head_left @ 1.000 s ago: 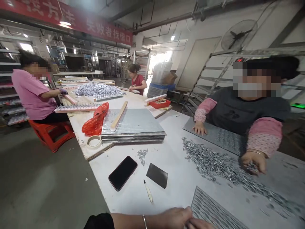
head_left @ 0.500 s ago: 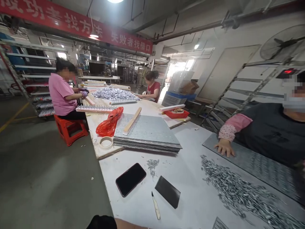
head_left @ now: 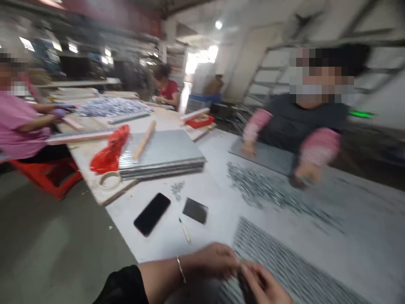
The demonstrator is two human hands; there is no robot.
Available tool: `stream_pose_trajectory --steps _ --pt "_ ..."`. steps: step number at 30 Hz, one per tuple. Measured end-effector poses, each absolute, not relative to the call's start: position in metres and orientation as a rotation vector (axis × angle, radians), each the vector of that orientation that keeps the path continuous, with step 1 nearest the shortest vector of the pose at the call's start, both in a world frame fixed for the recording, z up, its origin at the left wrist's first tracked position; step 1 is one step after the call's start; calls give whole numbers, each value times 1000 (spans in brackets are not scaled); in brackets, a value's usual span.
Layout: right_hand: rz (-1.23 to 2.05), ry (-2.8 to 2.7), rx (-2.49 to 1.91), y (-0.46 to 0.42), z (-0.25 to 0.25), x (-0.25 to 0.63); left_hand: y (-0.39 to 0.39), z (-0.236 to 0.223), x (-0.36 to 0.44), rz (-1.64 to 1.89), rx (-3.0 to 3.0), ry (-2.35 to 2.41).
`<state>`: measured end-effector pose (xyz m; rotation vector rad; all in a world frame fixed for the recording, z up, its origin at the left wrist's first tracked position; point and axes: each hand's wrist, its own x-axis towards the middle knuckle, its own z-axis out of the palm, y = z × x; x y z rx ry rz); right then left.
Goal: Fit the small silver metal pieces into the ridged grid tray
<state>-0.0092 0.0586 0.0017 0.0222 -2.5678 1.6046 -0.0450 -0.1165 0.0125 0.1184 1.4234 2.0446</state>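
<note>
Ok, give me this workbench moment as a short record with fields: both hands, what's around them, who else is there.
left hand: at the near edge of the slotted metal tray, fingers curled
right hand: touching the left hand over the tray; grip blurred
near items: black phone, dark card, small knife
loose parts: pile of small metal pieces
co-worker opposite: hand at the pile
picture: motion-blurred

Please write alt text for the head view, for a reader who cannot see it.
Blurred view: the wearer's left hand and right hand meet at the near edge of a slotted metal tray on a white table. A phone, a dark card and a small knife lie left; a co-worker sits opposite, behind loose metal parts.
</note>
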Motion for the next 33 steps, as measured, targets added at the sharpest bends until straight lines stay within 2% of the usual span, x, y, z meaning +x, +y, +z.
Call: stream_pose_trajectory --steps 3,4,8,12,25,33 --pt "1806 -2540 -154 55 16 3 -117 13 -53 2008 71 1286" --pt "1818 -2533 -221 57 17 1 -117 11 -60 2128 -99 1219" --pt "1478 -2545 -462 78 8 -6 -119 8 -85 2217 -244 1081" --pt "1220 -2648 -476 86 2 -15 -122 10 -88 2258 -352 1051" --pt "899 -2874 -444 64 -5 -51 -119 15 -87 2241 -399 1080" --pt "880 -2898 -459 65 -6 -53 -118 12 -84 2186 -297 1084"
